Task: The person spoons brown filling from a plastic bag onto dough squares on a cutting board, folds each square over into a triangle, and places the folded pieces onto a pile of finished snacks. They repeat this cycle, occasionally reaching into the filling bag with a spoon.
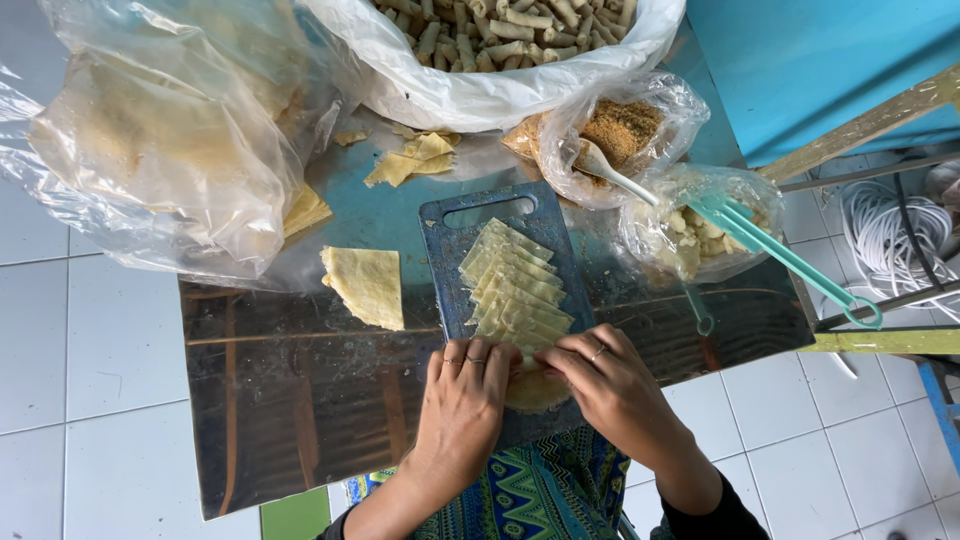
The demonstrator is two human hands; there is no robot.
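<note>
Wrapper sheet (533, 388) at the near end of the blue cutting board (452, 232) is what both hands are on right now, rolling it toward the body. Left hand (462, 400) has its fingers flat and close together on top of it, right hand (608, 385) is curled over the other end, so both press the same piece rather than gripping it. My take: keep the pressure even across both ends so the roll comes out the same thickness, and go gently, since the sheet looks thin enough to tear. Just beyond the fingers a row of overlapping wrappers (514, 283) is fanned up the board. Folded wrappers (366, 285) lie left of it on the desk (300, 400), and a bag of brown filling (620, 130) with a spoon (612, 172) sits further back.
</note>
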